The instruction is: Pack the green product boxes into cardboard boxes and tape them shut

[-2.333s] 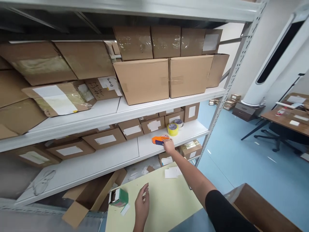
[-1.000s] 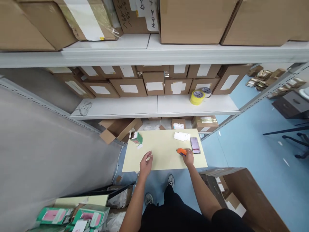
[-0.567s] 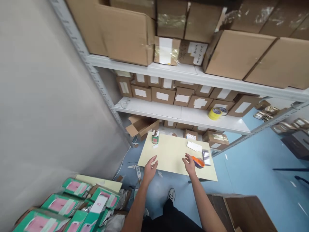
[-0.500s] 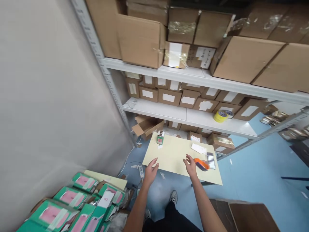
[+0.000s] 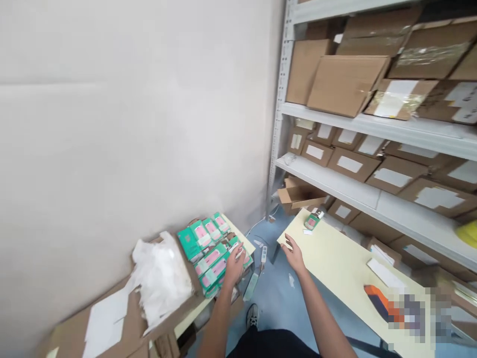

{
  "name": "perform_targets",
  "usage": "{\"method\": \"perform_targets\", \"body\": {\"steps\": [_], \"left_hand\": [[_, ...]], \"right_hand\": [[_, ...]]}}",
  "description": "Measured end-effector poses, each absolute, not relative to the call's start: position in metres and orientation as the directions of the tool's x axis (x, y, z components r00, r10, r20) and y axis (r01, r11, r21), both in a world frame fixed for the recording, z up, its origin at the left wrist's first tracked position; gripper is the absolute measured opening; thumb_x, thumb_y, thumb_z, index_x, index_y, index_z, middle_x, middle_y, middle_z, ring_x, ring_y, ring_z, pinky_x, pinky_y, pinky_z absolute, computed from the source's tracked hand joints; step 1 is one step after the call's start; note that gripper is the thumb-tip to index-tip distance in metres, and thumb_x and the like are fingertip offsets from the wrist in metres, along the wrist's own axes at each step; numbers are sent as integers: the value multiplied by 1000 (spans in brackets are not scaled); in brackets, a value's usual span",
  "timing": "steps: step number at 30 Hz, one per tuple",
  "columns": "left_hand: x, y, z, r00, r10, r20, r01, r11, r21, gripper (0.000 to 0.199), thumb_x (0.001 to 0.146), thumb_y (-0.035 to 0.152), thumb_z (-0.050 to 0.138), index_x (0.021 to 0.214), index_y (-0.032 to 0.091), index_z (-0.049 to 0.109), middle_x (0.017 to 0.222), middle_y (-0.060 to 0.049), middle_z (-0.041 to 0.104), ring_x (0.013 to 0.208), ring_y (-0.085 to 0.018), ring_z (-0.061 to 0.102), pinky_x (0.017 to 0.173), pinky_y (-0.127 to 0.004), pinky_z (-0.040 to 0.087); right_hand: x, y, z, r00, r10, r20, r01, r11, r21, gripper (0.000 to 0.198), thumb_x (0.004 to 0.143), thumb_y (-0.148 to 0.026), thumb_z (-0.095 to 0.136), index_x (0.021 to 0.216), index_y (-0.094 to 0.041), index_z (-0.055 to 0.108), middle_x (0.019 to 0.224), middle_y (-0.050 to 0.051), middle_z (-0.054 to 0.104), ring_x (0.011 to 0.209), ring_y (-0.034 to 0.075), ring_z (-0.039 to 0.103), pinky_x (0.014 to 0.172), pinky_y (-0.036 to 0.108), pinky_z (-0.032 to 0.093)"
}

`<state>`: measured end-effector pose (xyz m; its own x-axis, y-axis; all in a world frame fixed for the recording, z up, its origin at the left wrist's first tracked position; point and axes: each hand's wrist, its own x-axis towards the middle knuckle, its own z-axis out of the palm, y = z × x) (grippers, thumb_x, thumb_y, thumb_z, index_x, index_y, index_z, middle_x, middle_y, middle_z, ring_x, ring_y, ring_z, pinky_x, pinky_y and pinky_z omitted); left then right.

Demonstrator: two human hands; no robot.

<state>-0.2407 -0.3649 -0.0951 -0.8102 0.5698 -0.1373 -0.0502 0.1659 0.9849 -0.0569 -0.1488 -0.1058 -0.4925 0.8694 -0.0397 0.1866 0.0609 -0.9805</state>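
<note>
My left hand (image 5: 234, 264) hovers over the right edge of several green boxes with pink panels (image 5: 211, 258), which lie in rows on a small pale table (image 5: 249, 244). Its fingers are loosely curved and apart, and I see nothing in them; contact with the boxes I cannot tell. My right hand (image 5: 292, 254) is beside the left end of a long cream table (image 5: 328, 258), open, thumb and fingers apart, holding nothing. On that table, close to its far left corner, stands one green and pink box (image 5: 311, 221) with white paper beside it.
An orange and dark blue object (image 5: 380, 301) lies on the long table, partly pixelated. White plastic wrapping (image 5: 160, 283) fills a carton at left. Shelves (image 5: 335, 179) of cardboard boxes stand at right. A power strip (image 5: 264, 254) lies on the floor between the tables.
My view has turned left, bringing the green boxes and white wrapping towards the middle. My left hand has gone from the long table's edge to the green boxes. Both hands stay empty.
</note>
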Motion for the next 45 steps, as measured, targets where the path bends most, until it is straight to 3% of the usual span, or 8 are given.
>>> {"method": "perform_targets", "body": {"steps": [4, 9, 13, 22, 28, 34, 39, 45], "left_hand": [[-222, -416, -100, -890, 437, -134, -42, 214, 976, 58, 83, 57, 72, 130, 21, 70, 142, -15, 65, 132, -32, 62, 108, -44, 51], [-188, -465, -106, -923, 359, -137, -37, 272, 961, 58, 83, 57, 73, 130, 22, 70, 139, -14, 67, 128, -30, 63, 105, -43, 53], [-179, -507, -101, -952, 282, -117, -37, 276, 960, 61, 84, 58, 71, 131, 20, 70, 140, -15, 66, 129, -30, 62, 103, -43, 54], [-189, -609, -95, -986, 141, -92, -59, 218, 974, 57, 87, 51, 70, 134, 20, 68, 141, -15, 66, 130, -30, 64, 107, -43, 52], [-221, -718, -105, -994, 70, -86, -78, 103, 992, 59, 86, 51, 71, 134, 18, 67, 137, -17, 68, 129, -30, 64, 109, -43, 50], [-257, -851, -133, -991, -72, -112, -115, 49, 992, 54, 85, 40, 71, 135, 20, 66, 139, -14, 67, 130, -28, 63, 113, -42, 46], [-263, -963, -179, -940, -198, -277, -306, 136, 942, 56, 82, 31, 72, 135, 19, 64, 139, -15, 67, 134, -30, 59, 115, -44, 44], [-246, -1044, -229, -819, -340, -461, -572, 429, 699, 73, 70, 24, 76, 140, 17, 57, 155, -21, 52, 152, -33, 39, 120, -42, 34]], "right_hand": [[-81, -183, -112, -632, 774, -39, 179, 97, -979, 65, 83, -57, 66, 138, -23, 66, 145, 14, 63, 129, 34, 62, 101, 49, 56], [-95, -243, -136, -726, 674, -137, 174, -12, -985, 71, 85, -61, 61, 145, -23, 61, 151, 15, 58, 130, 35, 62, 100, 49, 57], [-99, -291, -147, -794, 591, -141, 160, -21, -987, 71, 86, -62, 59, 144, -22, 62, 147, 14, 62, 129, 33, 63, 108, 50, 52], [-147, -374, -111, -907, 420, -29, 79, 101, -992, 64, 90, -57, 58, 145, -24, 61, 151, 12, 59, 132, 33, 61, 110, 50, 50], [-194, -492, -99, -936, 348, 45, 21, 184, -983, 63, 88, -55, 60, 143, -24, 63, 151, 13, 58, 130, 33, 61, 109, 50, 51], [-229, -626, -120, -977, 194, 86, -17, 332, -943, 63, 89, -48, 56, 145, -21, 59, 152, 12, 58, 141, 30, 52, 120, 50, 40], [-237, -710, -158, -995, 99, -26, 68, 453, -889, 61, 88, -39, 57, 147, -21, 58, 152, 11, 57, 144, 28, 49, 125, 47, 33], [-229, -762, -220, -948, -86, -305, 186, 629, -755, 70, 80, -25, 64, 150, -20, 55, 156, 11, 54, 150, 30, 42, 128, 48, 28]]}}
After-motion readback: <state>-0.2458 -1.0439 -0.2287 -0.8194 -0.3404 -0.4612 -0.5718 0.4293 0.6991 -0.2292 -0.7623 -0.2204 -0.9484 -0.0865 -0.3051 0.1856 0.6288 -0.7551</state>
